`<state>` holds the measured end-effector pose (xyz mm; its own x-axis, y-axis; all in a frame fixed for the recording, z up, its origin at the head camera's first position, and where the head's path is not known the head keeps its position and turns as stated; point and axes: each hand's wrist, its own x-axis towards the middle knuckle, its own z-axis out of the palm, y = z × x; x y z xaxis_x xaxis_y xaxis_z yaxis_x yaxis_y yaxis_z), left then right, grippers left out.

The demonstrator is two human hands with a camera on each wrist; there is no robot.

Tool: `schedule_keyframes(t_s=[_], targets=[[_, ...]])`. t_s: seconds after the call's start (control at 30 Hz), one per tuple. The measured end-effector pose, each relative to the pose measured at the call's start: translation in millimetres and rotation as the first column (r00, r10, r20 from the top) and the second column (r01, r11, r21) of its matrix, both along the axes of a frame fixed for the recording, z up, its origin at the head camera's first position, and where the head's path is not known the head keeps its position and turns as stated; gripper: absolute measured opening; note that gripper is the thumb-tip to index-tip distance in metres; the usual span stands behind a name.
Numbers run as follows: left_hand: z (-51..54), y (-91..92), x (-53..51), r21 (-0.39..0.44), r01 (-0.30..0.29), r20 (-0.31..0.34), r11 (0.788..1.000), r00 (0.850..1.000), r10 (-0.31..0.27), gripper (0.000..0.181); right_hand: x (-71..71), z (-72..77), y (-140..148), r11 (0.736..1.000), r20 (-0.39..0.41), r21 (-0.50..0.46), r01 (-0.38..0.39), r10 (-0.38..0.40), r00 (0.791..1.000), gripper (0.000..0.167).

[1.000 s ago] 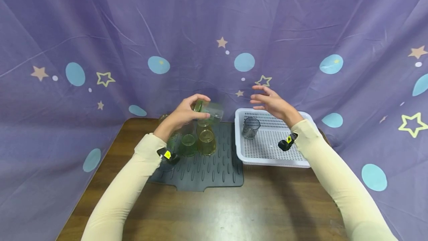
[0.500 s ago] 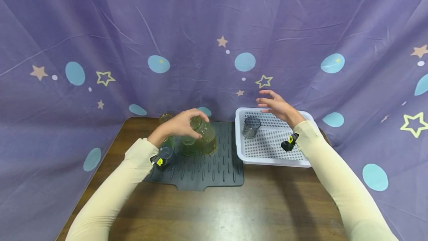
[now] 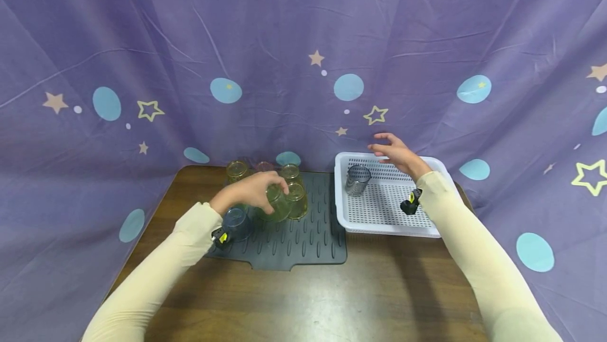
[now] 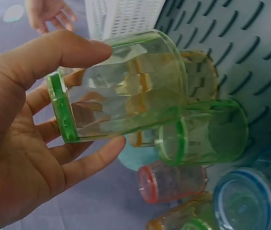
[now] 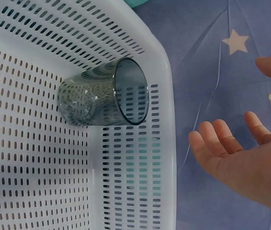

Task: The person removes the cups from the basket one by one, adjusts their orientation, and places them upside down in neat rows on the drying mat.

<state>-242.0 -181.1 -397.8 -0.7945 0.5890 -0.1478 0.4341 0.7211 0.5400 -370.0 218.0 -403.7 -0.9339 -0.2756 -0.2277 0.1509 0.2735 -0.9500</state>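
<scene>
My left hand (image 3: 251,192) holds a clear green-tinted glass (image 4: 125,86) near its base, thumb on one side and fingers on the other. The glass's mouth points down toward the dark drying mat (image 3: 303,255). Several upturned glasses stand close by: a yellow glass (image 3: 297,205) just to its right, a blue glass (image 3: 237,224) nearer the wrist, and a red glass (image 4: 173,182) behind. Another green glass (image 4: 217,134) stands beside the held one. My right hand (image 3: 395,155) hovers over the back of the white basket (image 3: 391,230), fingers loosely spread and holding nothing.
A grey glass (image 5: 92,96) stands mouth up in the basket's back left corner. More yellow glasses, such as this yellow glass (image 3: 290,172), stand along the mat's back. Behind the wooden table (image 3: 313,305) hangs a purple curtain (image 3: 284,41).
The left hand has lowered the green glass leftward to the mat, turning it from sideways to mouth down. My right hand has drifted slightly right and down.
</scene>
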Motion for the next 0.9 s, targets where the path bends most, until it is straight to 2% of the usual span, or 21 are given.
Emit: schedule_keyframes(t_s=[0.2, 0.37, 0.67, 0.9], targets=[[-16.4, 3.3, 3.3, -0.139, -0.001, 0.024, 0.990, 1.000, 0.004, 0.054, -2.1, -5.4, 0, 0.999, 0.002, 0.045, -0.019, 0.019, 1.000, 0.073], [-30.7, 7.0, 5.1, -0.212, -0.014, 0.006, 0.977, 1.000, 0.016, 0.054, -3.3, -7.4, -2, 0.998, 0.000, 0.055, -0.020, 0.020, 1.000, 0.073], [-42.3, 9.2, 8.1, -0.260, -0.042, -0.009, 0.965, 0.999, 0.041, 0.056, -1.3, -10.2, -5, 0.994, -0.010, 0.101, -0.041, 0.042, 0.999, 0.074], [-48.2, 5.1, 7.7, -0.276, -0.058, -0.020, 0.959, 0.998, 0.055, 0.054, -2.4, -9.1, -6, 0.973, -0.027, 0.222, -0.065, 0.073, 0.997, 0.075]])
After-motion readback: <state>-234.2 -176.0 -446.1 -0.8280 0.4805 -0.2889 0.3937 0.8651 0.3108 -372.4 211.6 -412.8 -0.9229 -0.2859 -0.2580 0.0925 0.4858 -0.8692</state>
